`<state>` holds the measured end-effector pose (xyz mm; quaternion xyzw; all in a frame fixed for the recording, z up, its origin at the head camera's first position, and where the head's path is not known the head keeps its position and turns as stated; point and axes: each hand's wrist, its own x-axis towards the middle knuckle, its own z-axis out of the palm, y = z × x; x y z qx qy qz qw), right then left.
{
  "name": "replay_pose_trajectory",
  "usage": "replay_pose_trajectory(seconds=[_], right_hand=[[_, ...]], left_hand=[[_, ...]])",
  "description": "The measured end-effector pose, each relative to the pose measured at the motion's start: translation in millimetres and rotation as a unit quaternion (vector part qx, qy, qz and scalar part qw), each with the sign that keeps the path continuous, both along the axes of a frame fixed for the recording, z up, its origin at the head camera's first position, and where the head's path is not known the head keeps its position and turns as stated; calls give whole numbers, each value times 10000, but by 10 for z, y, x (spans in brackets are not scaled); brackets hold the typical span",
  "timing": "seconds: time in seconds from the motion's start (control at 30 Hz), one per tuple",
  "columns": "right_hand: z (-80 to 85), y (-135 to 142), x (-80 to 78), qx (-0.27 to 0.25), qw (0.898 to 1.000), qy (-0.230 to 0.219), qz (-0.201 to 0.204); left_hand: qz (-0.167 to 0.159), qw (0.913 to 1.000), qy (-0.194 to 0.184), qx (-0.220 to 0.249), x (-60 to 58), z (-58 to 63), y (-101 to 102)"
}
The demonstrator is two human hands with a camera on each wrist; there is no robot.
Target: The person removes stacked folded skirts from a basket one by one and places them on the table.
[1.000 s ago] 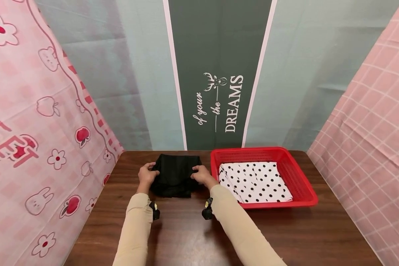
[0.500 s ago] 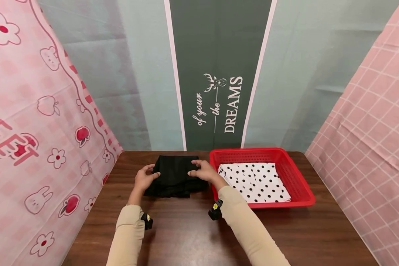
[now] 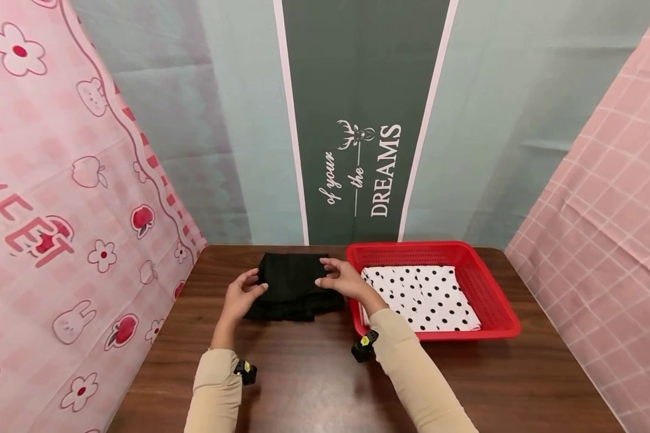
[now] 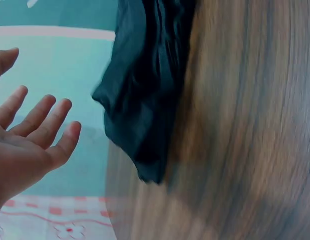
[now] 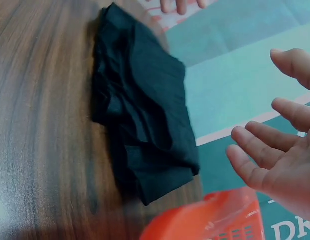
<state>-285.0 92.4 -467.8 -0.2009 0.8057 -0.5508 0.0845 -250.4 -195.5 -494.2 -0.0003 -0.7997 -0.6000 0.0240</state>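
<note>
A folded black cloth (image 3: 292, 285), perhaps a garment, lies near the back of the wooden table. At its left edge is my left hand (image 3: 242, 296), fingers loosely spread; the left wrist view shows a gap between this hand (image 4: 32, 140) and the cloth (image 4: 144, 100). My right hand (image 3: 346, 279) hovers over the cloth's right side with fingers parted. In the right wrist view that hand (image 5: 280, 145) is apart from the cloth (image 5: 144, 110), with nothing in its fingers.
To the right stands a red plastic basket (image 3: 498, 310) with a folded white cloth with black dots (image 3: 419, 297) inside. Its left wall is close to the black cloth and my right forearm. Pink printed curtains (image 3: 86, 240) hang at both sides of the table (image 3: 303, 373).
Both hands have let go of the black cloth's sides. My right hand has risen slightly, and the cloth's lower corners lie spread wider on the table.
</note>
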Motion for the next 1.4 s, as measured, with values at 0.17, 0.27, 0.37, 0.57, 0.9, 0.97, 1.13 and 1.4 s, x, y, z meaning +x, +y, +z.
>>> replay_pose_trajectory(seconds=[0.17,0.27,0.37,0.57,0.9,0.97,1.13,1.4], right_hand=[[27,230,104,189,9997,-134,-85],[44,389,173,281,9993,-227,-18],[56,527,222,345,9991,-248,90],[66,753,259,581,9974,-123,410],[124,1039,324,608,9976,-173,271],[129,1089,342,585,9978,-262,189],[105,1221,356,731,9963,-456,-15],[103,1407,368,1166,9911,-594,-258]], left_hand=[[-314,9993,-147,151,129,93,251],[-436,9986,-236,185,225,105,384],[-505,9985,-147,139,284,84,500],[-584,9980,58,249,318,58,690],[-875,9954,30,379,329,124,963],[-1013,9940,37,409,370,226,1026],[-1250,9916,173,291,338,248,1189],[-1521,9876,273,271,334,411,1437]])
